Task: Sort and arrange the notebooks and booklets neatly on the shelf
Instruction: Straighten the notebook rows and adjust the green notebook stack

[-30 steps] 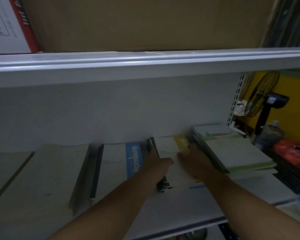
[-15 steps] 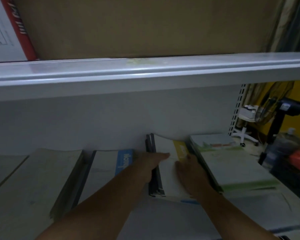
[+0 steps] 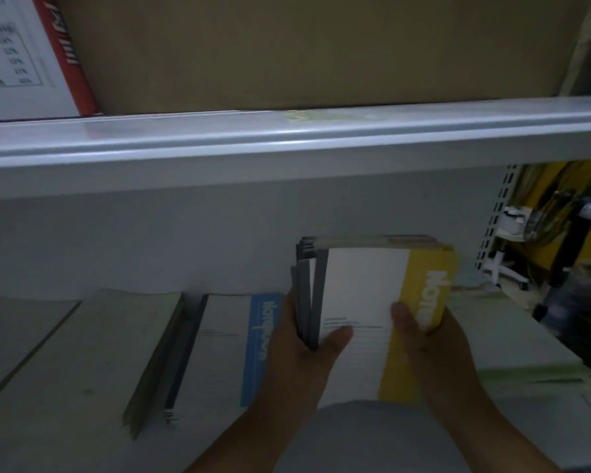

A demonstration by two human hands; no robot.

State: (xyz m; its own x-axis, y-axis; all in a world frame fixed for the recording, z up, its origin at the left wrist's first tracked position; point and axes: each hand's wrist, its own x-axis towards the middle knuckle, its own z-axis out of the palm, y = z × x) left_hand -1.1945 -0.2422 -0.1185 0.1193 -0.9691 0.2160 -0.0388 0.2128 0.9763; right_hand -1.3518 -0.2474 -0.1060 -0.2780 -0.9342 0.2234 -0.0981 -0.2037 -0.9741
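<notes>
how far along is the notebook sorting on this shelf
Roughly midway, at a guess. Looks done: the blue-banded stack and the green-edged stack lie flat on the shelf, with a gap between them. In hand: the left hand and right hand grip the yellow-banded stack by its sides, tilted up. Left: squaring that stack and laying it in the gap.
</notes>
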